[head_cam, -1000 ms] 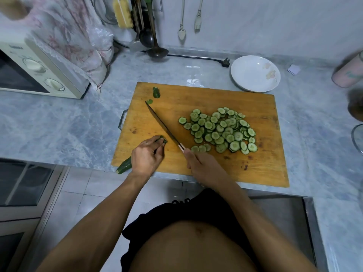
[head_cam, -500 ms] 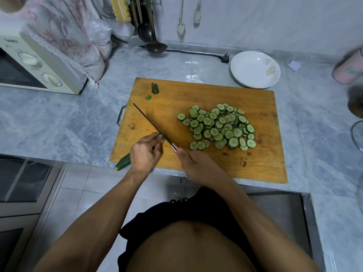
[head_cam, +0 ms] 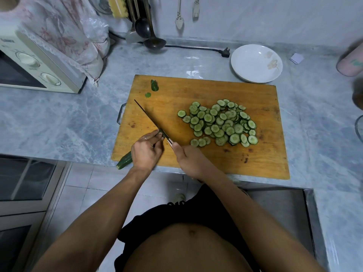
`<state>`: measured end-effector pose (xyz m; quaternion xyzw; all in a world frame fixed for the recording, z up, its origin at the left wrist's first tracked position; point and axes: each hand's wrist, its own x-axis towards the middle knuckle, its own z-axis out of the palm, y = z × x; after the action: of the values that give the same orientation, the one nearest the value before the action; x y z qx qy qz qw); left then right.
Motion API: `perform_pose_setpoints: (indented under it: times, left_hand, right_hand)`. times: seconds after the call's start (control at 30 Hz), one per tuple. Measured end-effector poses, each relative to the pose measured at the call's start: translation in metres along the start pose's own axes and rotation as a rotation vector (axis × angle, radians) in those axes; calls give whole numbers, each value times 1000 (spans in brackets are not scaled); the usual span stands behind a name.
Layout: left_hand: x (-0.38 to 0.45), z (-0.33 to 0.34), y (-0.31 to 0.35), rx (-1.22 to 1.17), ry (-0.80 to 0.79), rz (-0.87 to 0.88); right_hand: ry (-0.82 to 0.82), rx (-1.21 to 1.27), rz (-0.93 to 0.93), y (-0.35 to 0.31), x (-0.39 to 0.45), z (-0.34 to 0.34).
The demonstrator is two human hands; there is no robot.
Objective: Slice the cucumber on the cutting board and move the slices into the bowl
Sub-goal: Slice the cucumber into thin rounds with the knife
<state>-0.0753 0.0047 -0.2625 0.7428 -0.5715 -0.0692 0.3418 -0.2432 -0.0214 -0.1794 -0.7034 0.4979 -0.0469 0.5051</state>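
Two hands work: left hand [head_cam: 146, 152] pins the cucumber [head_cam: 125, 162] stub, right hand [head_cam: 189, 160] grips the knife [head_cam: 152, 122]. Slices [head_cam: 220, 122] look thin, wet and likely slippery; best scooped together toward the bowl [head_cam: 256, 63].

a grey marbled counter [head_cam: 59, 122] is running along the pale wall [head_cam: 265, 18] and turning down the right side. a cream microwave [head_cam: 29, 63] is sitting at the left under a flowered lace cloth [head_cam: 64, 34], with a crumpled plastic bag [head_cam: 94, 28] lying against it. ladles [head_cam: 151, 30] and a yellow sponge [head_cam: 117, 6] are hanging on the wall, and two white plugs [head_cam: 179, 21] are dangling beside them. a black cord [head_cam: 196, 48] is lying along the back edge. below the counter, white floor tiles [head_cam: 88, 193] are showing, and glass-fronted cabinet doors [head_cam: 25, 179] are standing at the left. soft light is glinting off the counter.
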Motion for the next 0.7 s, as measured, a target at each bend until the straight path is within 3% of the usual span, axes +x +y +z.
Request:
perform_pose_setpoints:
  times: [0.47,0.7]
  left_hand:
    - [0,-1,-5,-20,8,5]
    - [0,-3,-6,-19,-8,12]
  right_hand:
    - [85,-97,-23,9,-6,-13]
    - [27,-51,-75,0,-24,-7]
